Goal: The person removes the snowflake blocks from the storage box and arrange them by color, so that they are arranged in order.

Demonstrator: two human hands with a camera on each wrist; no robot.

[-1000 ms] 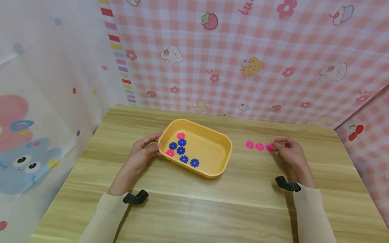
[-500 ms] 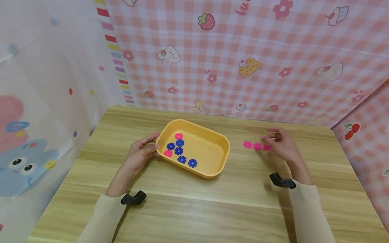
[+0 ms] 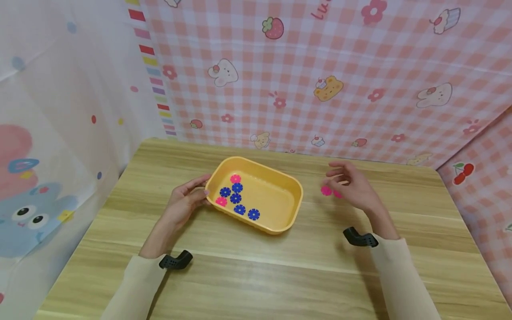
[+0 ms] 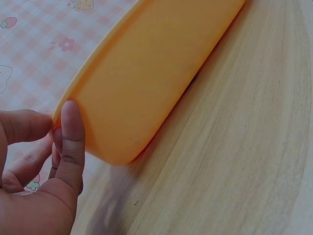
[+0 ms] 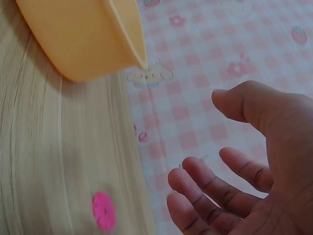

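Observation:
My left hand (image 3: 185, 199) pinches the left end of a yellow plastic basin (image 3: 295, 202); in the left wrist view the thumb (image 4: 72, 142) lies against its outer wall. Inside the basin, toward its left, are two pink notched discs (image 3: 235, 178) and several blue notched discs (image 3: 254, 214). To the right of the basin my right hand (image 3: 354, 189) hovers over the table with loosely bent fingers. Nothing is between its fingers in the right wrist view. Beside and under it lie pink notched discs (image 3: 326, 190), partly covered by the hand.
The wood-grain table (image 3: 256, 275) carries everything. A pink checked cloth (image 3: 300, 66) hangs along its back edge, and a white patterned cloth (image 3: 72, 111) hangs at the left. A black camera mount sits on each wrist.
My right hand has come off the rightmost pink disc on the table and moved left over the row, fingers loosening. The left hand keeps its hold on the basin.

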